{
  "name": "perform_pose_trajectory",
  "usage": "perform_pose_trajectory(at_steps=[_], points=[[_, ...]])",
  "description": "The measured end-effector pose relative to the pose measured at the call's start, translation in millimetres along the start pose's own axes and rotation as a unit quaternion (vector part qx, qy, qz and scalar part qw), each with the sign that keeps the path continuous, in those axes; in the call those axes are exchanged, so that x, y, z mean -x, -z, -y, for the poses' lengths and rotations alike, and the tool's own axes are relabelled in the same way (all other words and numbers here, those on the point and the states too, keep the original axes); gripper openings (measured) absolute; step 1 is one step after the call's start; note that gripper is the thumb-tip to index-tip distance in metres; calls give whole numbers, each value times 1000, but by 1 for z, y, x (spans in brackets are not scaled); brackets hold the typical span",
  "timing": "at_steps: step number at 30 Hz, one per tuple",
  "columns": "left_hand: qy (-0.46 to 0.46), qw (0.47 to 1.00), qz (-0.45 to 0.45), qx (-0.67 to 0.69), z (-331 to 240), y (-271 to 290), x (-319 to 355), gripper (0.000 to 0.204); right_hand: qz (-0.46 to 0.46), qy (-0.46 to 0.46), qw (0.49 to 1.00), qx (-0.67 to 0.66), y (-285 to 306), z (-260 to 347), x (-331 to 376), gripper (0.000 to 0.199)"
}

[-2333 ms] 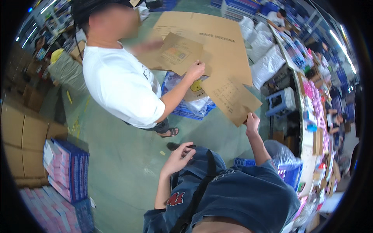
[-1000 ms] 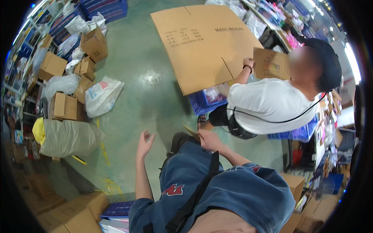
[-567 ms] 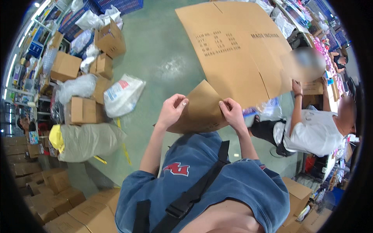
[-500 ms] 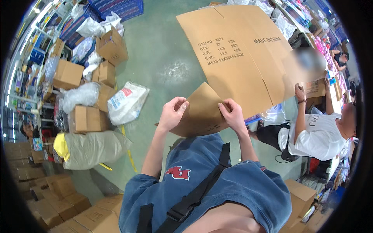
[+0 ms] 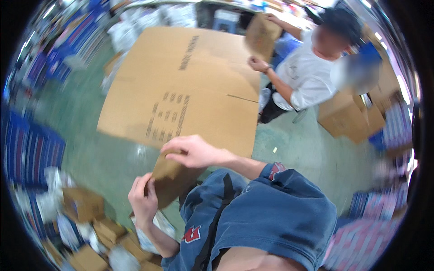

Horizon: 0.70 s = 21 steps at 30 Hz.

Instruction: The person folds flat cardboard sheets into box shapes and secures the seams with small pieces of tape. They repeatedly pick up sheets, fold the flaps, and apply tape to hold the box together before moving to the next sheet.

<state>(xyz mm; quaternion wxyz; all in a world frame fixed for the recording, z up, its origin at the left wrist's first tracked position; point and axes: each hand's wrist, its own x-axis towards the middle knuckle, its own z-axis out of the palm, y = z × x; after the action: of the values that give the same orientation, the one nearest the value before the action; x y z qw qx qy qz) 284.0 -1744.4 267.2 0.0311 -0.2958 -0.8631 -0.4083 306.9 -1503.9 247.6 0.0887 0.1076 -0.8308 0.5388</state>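
Note:
Before me spreads a large brown flattened cardboard carton (image 5: 217, 67) with dark print and a slit cut in from its right edge. Close to my body, a smaller brown cardboard flap (image 5: 174, 178) stands tilted between my hands; I cannot tell whether it joins the large carton. My left hand (image 5: 143, 196) is closed on the flap's left edge. Higher up, my right hand (image 5: 194, 151) pinches its upper edge, thumb and fingers bent round it.
Across the carton, a person in a white shirt (image 5: 300, 67) holds a cardboard piece (image 5: 262, 36). Cardboard boxes (image 5: 83, 203) and bags crowd the lower left. Blue stacks (image 5: 34, 149) line the left. An opened carton (image 5: 348, 115) stands at right, pink striped packages (image 5: 361, 246) below it.
My view has swung to the right, so the large carton and the other person appear further left. Both hands keep hold of the flap, which now stands more steeply.

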Motion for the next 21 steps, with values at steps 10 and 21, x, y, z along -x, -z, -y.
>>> perform_pose_trajectory(at_steps=[10,21], points=[[-219,971,61,-75,64,1,-180,45,-447,-152,881,4,-6,-19,-83,15],[-365,904,220,-32,71,-74,-276,81,-394,-213,890,84,-4,-63,-92,19]])
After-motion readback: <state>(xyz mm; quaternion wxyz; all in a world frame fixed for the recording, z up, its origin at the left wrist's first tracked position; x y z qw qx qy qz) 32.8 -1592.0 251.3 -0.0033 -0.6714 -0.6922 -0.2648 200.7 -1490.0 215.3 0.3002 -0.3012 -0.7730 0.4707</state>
